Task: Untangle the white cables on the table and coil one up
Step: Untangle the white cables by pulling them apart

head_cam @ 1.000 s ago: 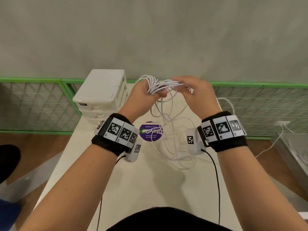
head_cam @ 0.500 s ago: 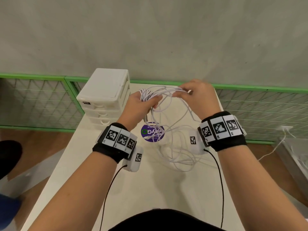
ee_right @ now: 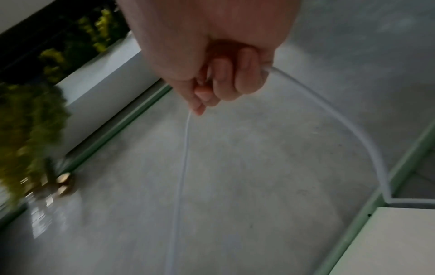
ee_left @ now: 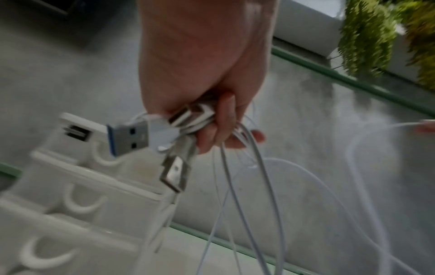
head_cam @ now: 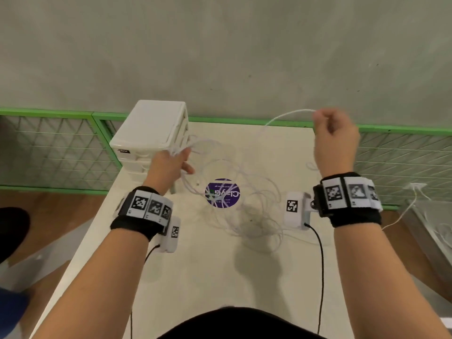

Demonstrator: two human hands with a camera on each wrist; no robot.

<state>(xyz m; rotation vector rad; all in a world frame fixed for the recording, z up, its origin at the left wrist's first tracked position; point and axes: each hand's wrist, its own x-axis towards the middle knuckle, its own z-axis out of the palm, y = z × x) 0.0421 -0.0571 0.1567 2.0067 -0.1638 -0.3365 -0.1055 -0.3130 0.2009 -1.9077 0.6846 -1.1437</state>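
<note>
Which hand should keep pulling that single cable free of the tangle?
Right. The right hand already pinches one single strand raised clear, while the left hand grips the bundle of plugs as anchor.

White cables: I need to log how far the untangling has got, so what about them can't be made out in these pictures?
- How many white cables: head view, loops overlap in a blurred pile.
- Which plugs belong to which cable: left wrist view, the left hand covers the bundle.
- Where the strand pinched by the right hand ends: right wrist view, it runs off the frame's edge.
</note>
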